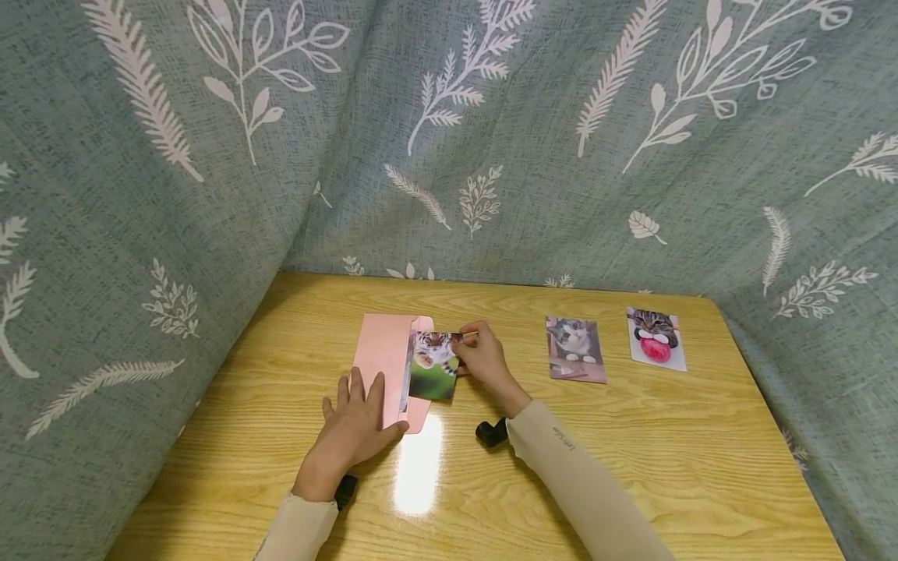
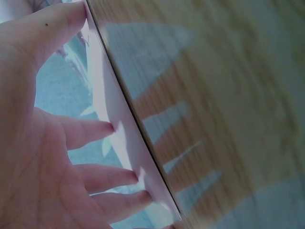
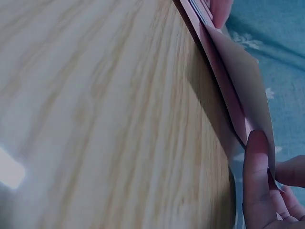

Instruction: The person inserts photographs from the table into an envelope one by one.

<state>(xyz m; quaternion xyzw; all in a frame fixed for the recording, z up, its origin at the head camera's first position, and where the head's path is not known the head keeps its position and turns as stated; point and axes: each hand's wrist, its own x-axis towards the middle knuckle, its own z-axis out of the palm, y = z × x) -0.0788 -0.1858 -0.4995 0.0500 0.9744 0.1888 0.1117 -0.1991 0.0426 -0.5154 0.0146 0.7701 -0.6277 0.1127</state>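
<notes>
A pink envelope (image 1: 379,343) lies on the table with its flap side to the right. My left hand (image 1: 354,425) rests on it, fingers spread; in the left wrist view the fingertips (image 2: 107,128) touch the envelope's surface (image 2: 102,81). My right hand (image 1: 486,360) pinches a tiger photo (image 1: 431,382) by its right side, between thumb and fingers. The photo's left edge meets the envelope's mouth; whether it is inside, I cannot tell. A strip of another picture shows along that mouth. The right wrist view shows the held photo's pale back (image 3: 243,62) tilted above the flap.
Right of my right hand lie a grey-and-white cat photo (image 1: 575,351) and a photo of a cat with a pink ball (image 1: 655,339). The wooden table (image 1: 631,436) ends at a patterned curtain (image 1: 533,202) behind and at both sides.
</notes>
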